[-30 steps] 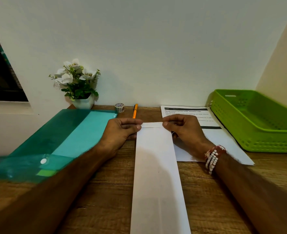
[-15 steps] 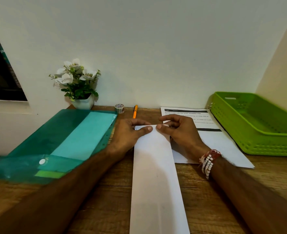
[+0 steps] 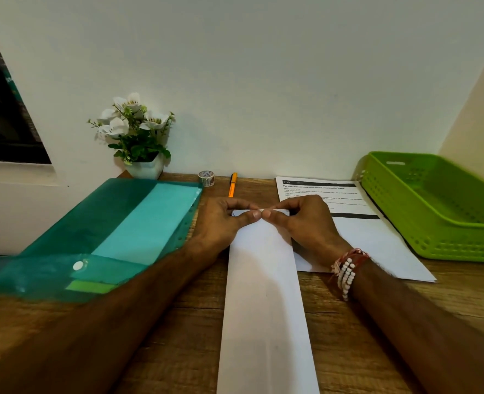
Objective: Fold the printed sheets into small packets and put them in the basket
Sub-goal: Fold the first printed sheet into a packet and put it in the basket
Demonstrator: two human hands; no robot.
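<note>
Both thumbs have now met at the far end of the folded strip (image 3: 266, 308), where before they were apart.

My left hand (image 3: 221, 221) and right hand (image 3: 306, 224) each pinch that end between thumb and forefinger, I think to turn over a first short fold evenly while the strip lies flat on the counter (image 3: 178, 322). A printed sheet (image 3: 371, 240) waits under my right wrist, just beside the green basket (image 3: 448, 247). How deep the fold is, the fingers hide; the strip's near end and the basket's right part are cut off, and the print I cannot read.
</note>
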